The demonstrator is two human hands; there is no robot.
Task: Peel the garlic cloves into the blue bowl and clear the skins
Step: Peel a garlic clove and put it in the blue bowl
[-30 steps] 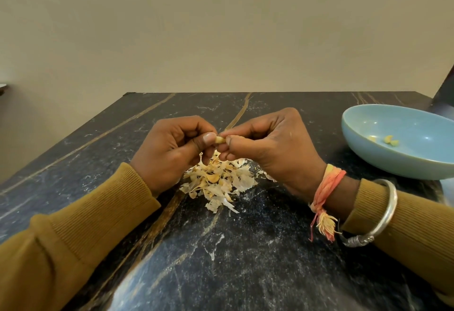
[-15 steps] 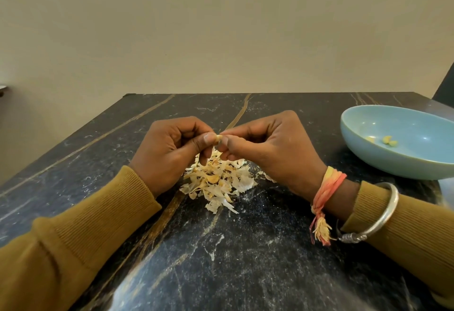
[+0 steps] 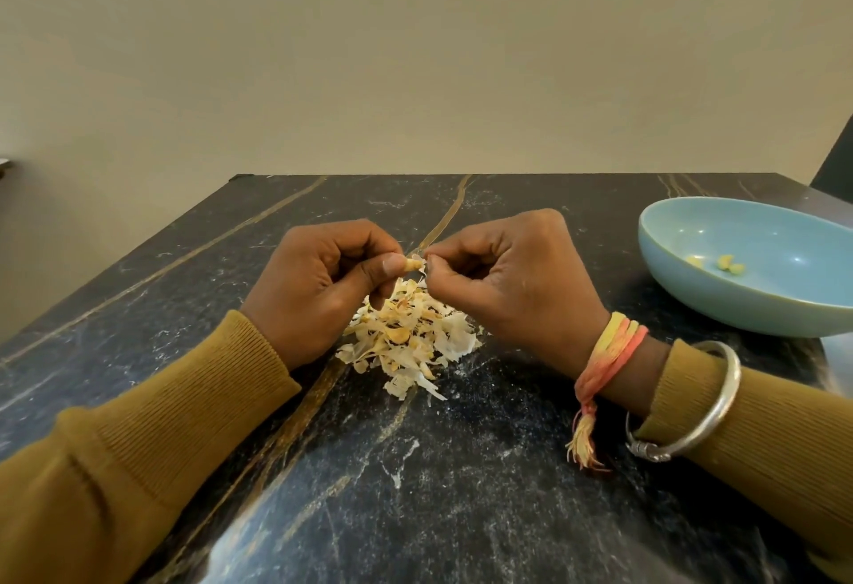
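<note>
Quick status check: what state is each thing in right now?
Left hand: pinching clove.
Right hand: pinching clove's other end.
Clove: held over skins, not yet in bowl.
Skins: loose pile on table, uncleared.
Bowl: upright, few peeled cloves inside.

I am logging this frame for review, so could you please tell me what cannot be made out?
Head view only.
1. garlic clove: mostly covered by the left hand and right hand; skin left on it unclear.
2. blue bowl: right side cut off by the frame edge.
3. skin pile: far part hidden beneath both hands.
</note>
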